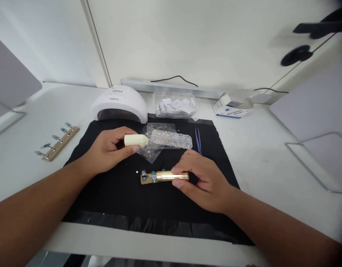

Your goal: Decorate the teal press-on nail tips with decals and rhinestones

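While the left hand (109, 150) grips a cream tube (136, 140) at frame centre, the right hand (202, 178) pinches a gold stick (171, 175) over the nail strip (147, 178), gems seemingly unplaced.

A: Left hand (109, 150)?
B: Closed on cream bottle (136, 140), above black mat (117, 196).
A: Right hand (204, 181)?
B: Fingers (178, 170) grip gold tube (171, 175) over nail-tip strip (147, 178).
A: Behind?
B: Rhinestone tray (172, 139), tweezers (198, 141), nail lamp (119, 104).
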Available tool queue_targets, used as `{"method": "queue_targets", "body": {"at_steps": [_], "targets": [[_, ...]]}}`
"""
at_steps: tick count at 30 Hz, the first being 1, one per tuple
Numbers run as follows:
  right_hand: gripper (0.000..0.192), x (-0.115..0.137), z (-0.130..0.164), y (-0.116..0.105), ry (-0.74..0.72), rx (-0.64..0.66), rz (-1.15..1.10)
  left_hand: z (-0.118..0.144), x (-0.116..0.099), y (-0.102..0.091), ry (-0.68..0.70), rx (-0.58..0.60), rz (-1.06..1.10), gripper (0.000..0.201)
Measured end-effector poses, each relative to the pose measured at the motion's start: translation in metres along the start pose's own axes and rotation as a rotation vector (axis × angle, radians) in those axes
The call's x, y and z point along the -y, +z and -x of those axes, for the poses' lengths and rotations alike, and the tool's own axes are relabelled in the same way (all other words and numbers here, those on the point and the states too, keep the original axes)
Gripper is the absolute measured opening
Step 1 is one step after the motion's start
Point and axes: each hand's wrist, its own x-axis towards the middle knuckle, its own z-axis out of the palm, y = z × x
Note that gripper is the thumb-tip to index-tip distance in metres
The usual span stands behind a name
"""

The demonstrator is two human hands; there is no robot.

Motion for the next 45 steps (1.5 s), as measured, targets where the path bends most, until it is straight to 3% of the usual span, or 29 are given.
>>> {"method": "queue_targets", "body": {"at_steps": [9,45], "targets": [[0.005,-0.002,0.002,0.001,0.029,0.014,0.065,0.004,0.001,-0.003,0.049,0.080,-0.109,0.029],[0.014,-0.012,0.003,-0.030,0.222,-0.061,-0.020,0.005,0.008,-0.007,0.068,0.101,-0.163,0.021]]}}
